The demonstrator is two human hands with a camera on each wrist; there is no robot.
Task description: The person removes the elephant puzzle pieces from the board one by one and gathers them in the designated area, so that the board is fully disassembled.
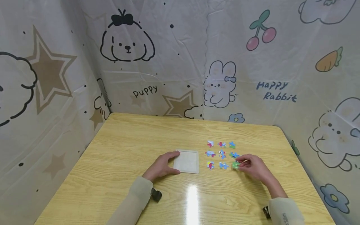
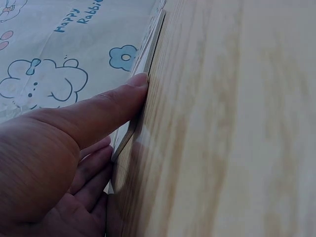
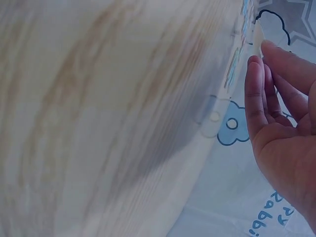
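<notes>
A shallow, pale, square puzzle tray with a raised rim lies on the table. My left hand holds it by its left side, a finger at the far corner and the thumb at the near corner. In the left wrist view the thumb lies against the tray's thin edge. My right hand pinches a green jigsaw piece between thumb and fingers. From the right wrist view that piece shows edge-on as a pale sliver, held off the table.
Several colourful jigsaw pieces lie spaced in rows right of the tray, between the two hands. A blue piece lies just beyond the right fingertips. The wooden table meets a printed cloth behind and at both sides.
</notes>
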